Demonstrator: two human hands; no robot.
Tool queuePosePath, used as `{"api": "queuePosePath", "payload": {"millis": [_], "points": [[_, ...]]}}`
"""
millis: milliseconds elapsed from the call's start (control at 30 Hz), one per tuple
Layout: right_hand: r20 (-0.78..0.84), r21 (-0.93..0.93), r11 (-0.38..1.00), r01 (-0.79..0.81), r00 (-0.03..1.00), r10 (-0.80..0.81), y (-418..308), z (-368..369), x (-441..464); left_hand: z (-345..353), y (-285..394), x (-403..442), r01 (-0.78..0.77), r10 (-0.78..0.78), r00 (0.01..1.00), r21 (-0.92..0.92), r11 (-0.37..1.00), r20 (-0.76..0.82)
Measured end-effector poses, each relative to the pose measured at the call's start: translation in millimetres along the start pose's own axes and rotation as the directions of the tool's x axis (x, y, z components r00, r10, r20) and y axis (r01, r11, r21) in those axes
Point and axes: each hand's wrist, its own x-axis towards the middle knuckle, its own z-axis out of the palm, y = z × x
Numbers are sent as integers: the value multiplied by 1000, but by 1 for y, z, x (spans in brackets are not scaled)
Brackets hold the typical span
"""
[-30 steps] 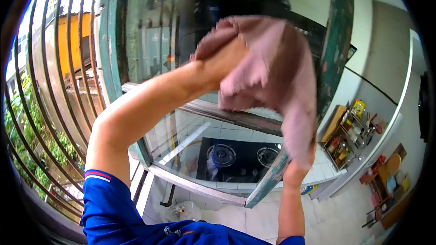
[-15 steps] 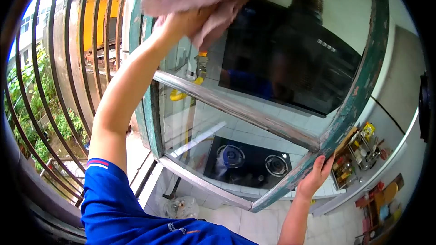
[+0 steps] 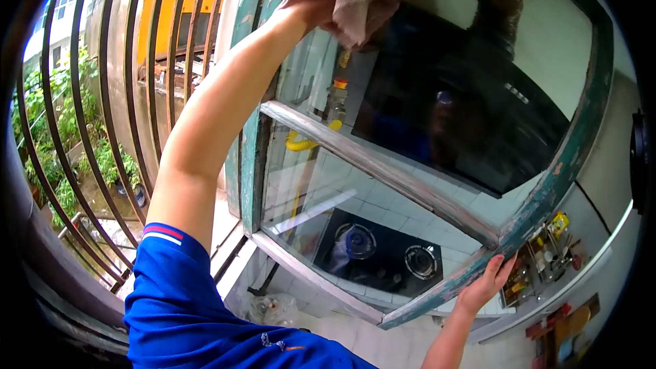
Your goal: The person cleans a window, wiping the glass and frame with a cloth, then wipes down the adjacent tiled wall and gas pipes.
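My left hand (image 3: 311,12) is closed on a dusty-pink cloth (image 3: 359,0) high up at the top of the view, against the upper glass pane of a window sash; its fingers are partly covered by the folds. The sash has a worn wooden frame (image 3: 547,184) with peeling green paint and a bare crossbar (image 3: 389,171) between two panes. Low on the right, my right hand (image 3: 484,287) grips the outer edge of this frame, thumb on the near face and fingers partly hidden behind it.
Metal window bars (image 3: 109,96) stand on the left, with plants outside. A black range hood (image 3: 451,102) and a gas stove (image 3: 379,253) show in the glass. Bottles and utensils (image 3: 543,253) stand on the right. A clear plastic bag (image 3: 277,309) lies below the sash.
The cloth has shifted right across the upper pane and hangs in a narrower bunch. My right hand keeps its hold on the frame. The whole view has shifted slightly.
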Motion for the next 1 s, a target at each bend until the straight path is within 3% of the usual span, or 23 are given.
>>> {"api": "queuePosePath", "payload": {"millis": [100, 367, 567, 767, 1000], "points": [[16, -5, 1000, 2, 1000, -2, 3, -4, 1, 4, -7, -4, 8, -8, 1000, -10, 1000, 1], [26, 2, 1000, -4, 1000, 4, 0, -4, 2, -27, 21, -132, 49, -39, 994, -101, 994, 99], [-4, -13, 1000, -17, 1000, 17, 3, -4, 2, -17, 16, -62, -10, 12, 1000, -99, 995, 17], [-45, -5, 1000, 11, 999, -11, 5, -3, 0, 19, -12, 15, 35, -36, 999, -69, 997, -17], [-44, -29, 1000, 5, 999, -6, -2, 0, -1, 6, -4, -52, 9, -8, 1000, -78, 997, 16]]}}
